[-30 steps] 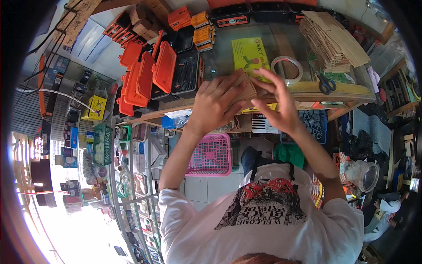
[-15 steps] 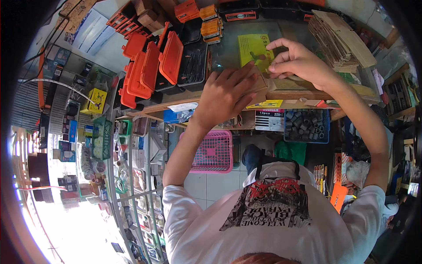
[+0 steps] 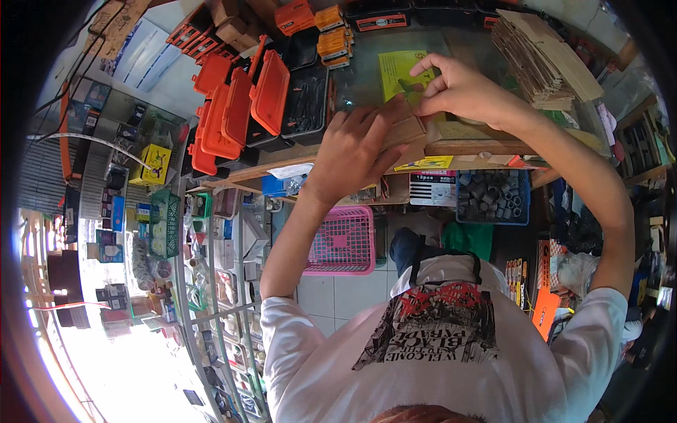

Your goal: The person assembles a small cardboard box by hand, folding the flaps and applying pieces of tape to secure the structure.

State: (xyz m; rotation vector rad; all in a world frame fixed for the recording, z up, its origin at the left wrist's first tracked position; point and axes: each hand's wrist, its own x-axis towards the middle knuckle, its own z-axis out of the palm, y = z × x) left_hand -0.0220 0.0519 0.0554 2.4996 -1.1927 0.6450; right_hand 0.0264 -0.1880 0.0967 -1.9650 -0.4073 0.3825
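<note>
Crowded hardware-shop surface [image 3: 486, 146], both hands working a small cardboard box [image 3: 410, 132].

Left hand [image 3: 356, 151] lies flat, fingers spread over the brown box at the surface's front edge; right hand [image 3: 462, 88] pinches its far flap. Pressed so near the edge, the box could slip off toward the pink basket [image 3: 342, 243] below. Orange-lidded cases [image 3: 243, 106] and stacked flat cardboard [image 3: 543, 60] crowd the sides.

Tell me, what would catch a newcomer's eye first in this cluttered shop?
Two bare hands meet at the counter's middle, the left hand and right hand working a small cardboard box. Left of them stand bright orange cases with lids open, and a pink basket sits below the counter.
</note>
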